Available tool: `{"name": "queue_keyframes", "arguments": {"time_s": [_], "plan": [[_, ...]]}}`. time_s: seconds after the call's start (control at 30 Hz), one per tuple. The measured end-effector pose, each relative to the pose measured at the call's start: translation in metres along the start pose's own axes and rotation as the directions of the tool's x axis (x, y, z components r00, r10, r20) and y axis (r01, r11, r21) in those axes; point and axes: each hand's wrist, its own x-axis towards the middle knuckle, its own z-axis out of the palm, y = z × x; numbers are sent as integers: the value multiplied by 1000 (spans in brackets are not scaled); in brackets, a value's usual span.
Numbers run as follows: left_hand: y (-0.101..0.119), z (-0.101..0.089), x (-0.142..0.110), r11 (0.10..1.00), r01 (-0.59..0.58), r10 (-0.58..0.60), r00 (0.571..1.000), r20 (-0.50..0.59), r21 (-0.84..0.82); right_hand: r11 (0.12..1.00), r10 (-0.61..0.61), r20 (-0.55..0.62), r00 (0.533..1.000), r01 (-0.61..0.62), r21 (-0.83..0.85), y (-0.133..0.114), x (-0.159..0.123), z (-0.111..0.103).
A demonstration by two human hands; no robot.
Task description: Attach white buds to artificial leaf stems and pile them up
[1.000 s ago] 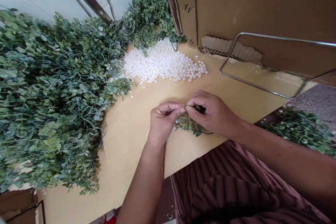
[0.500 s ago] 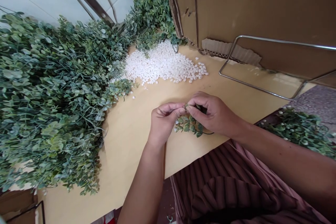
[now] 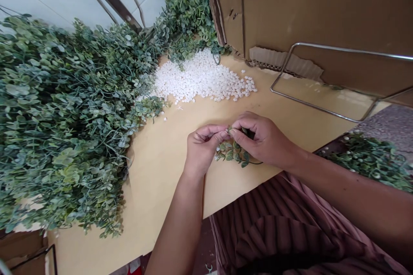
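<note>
Over the near edge of the tan table (image 3: 161,167), my left hand (image 3: 201,148) and my right hand (image 3: 263,139) meet fingertip to fingertip. Between them hangs a small green artificial leaf sprig (image 3: 232,152); both hands pinch it near its top. What sits at the pinch point is too small to make out. A heap of small white beads (image 3: 201,79) lies on the table beyond my hands.
A big pile of green artificial foliage (image 3: 64,116) covers the left of the table. A cardboard box (image 3: 306,13) stands at the back right with a bent metal wire frame (image 3: 322,77) before it. More foliage (image 3: 371,159) lies low at right. Striped brown fabric (image 3: 284,232) covers my lap.
</note>
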Motion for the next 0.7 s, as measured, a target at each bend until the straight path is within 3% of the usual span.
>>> {"name": "queue_keyframes", "arguments": {"time_s": [0.33,0.6,0.7], "plan": [[-2,0,1,999,-12,12,1000,-2,34,998,-45,-9,999,45,-47,2,-1,1],[2,4,-1,1000,3,-3,1000,10,6,999,2,-6,1000,-2,-36,0,4,4],[2,2,-1,1000,-6,6,999,45,9,999,26,50,998,-25,-33,-2,2,-5]]}}
